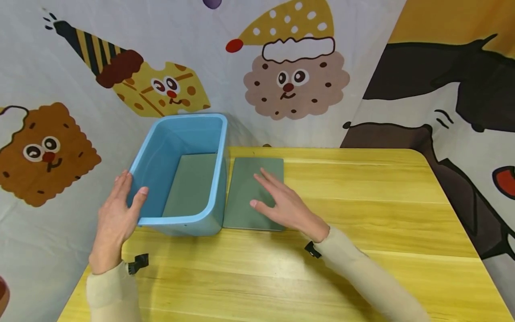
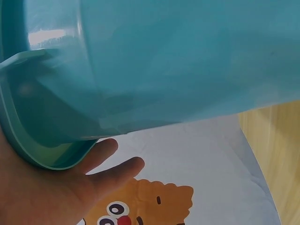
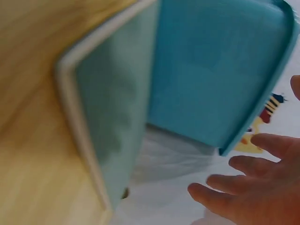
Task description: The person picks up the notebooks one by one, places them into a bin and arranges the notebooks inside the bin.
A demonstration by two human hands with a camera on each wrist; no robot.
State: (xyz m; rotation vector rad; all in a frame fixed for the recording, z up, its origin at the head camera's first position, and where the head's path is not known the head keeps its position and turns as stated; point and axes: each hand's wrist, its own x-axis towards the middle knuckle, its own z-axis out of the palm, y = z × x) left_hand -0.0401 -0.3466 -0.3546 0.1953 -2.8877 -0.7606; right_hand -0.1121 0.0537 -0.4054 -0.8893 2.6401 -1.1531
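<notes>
Pale sleeves (image 1: 368,273) are seen nearest the camera. Blue bin (image 1: 187,227) is set toward the table's (image 1: 402,201) far left corner, green panel (image 1: 193,183) laid inside; second panel (image 1: 241,210) is placed flat just beside, near the far edge. Bin is probably best steadied by light, even rim pressure. Bin is touched by left hand (image 1: 116,219), fingers straight, thumb spread; nothing is gripped by right hand (image 1: 286,205), fingers splayed above second panel.

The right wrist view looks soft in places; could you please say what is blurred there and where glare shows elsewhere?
Right wrist view: the green board and table are blurred, the fingers clearer; left wrist view: a white glare patch on the blue bin; head view: a pale sheen on the table's near part.
</notes>
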